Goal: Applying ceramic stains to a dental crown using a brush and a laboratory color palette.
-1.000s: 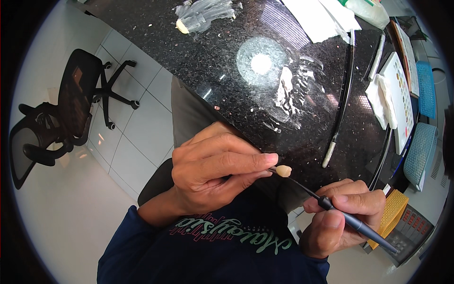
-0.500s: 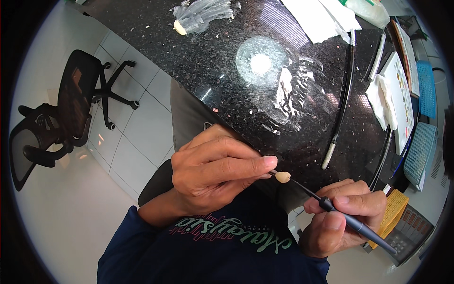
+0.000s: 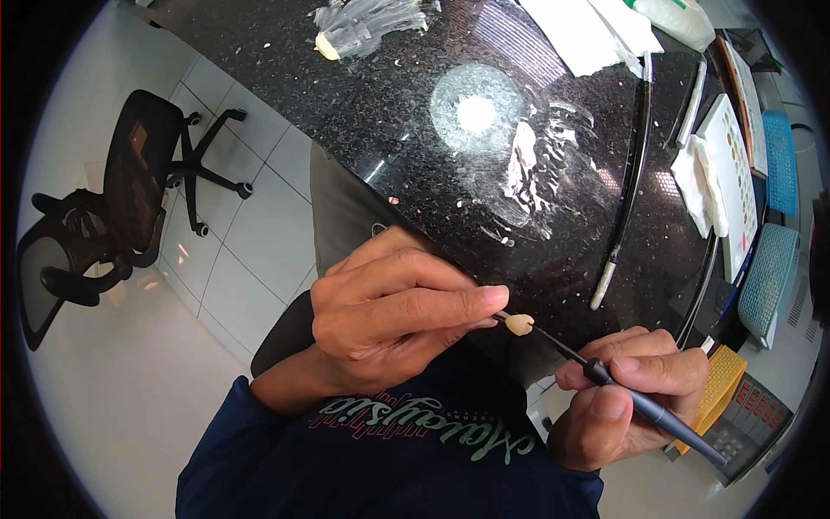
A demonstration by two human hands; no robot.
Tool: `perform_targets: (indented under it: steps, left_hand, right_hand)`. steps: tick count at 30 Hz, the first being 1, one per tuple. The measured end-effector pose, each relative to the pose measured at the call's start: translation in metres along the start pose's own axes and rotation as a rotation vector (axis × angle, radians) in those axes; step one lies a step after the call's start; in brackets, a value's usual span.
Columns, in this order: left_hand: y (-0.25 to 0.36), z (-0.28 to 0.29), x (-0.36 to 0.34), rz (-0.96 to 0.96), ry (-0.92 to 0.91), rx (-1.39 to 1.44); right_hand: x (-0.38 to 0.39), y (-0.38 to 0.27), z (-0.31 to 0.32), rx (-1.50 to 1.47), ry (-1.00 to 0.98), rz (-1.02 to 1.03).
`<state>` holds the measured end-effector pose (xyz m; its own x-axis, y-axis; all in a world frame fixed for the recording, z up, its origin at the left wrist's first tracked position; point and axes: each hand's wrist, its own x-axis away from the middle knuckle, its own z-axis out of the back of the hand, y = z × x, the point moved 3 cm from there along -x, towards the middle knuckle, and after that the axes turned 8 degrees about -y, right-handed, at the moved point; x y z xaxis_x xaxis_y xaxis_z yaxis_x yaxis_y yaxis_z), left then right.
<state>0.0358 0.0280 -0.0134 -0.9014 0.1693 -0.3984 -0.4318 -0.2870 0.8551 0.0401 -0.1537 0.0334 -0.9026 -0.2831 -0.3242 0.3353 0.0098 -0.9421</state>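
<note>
My left hand (image 3: 402, 303) is closed, thumb and fingers pinched on thin dark forceps (image 3: 500, 317), most of which the fingers hide; a small loop shows behind the knuckles. At their tip sits a cream tooth crown (image 3: 520, 325), just past my fingertips. My right hand (image 3: 635, 394) grips a fine brush (image 3: 661, 415) with a dark grey handle, held like a pen. The brush's thin black tip points left and meets the crown's right side; whether it touches is too small to tell. Both hands are in front of the counter's near edge.
White paste is smeared on the speckled black counter (image 3: 346, 112) beside a bright round light reflection. Dark rods with pale ends (image 3: 603, 285), a crumpled tissue (image 3: 699, 186), a white palette with coloured dots (image 3: 733, 164), and blue baskets (image 3: 772, 268) lie rightward. An office chair (image 3: 138, 164) stands left.
The crown has turned slightly and shifted a touch to the right, and the brush tip stays at its side. Both hands are nearly in the same place.
</note>
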Motion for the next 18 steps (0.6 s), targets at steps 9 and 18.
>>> perform_targets:
  steps: [9, 18]
  left_hand:
    - [-0.0007, -0.0007, 0.0009, 0.01, 0.004, 0.008]
    - [-0.0016, -0.0012, 0.0014, 0.003, 0.012, 0.015]
  right_hand:
    - [0.0006, 0.0003, 0.0002, 0.071, -0.022, 0.001]
    - [0.002, -0.0005, 0.0, 0.11, -0.009, -0.008]
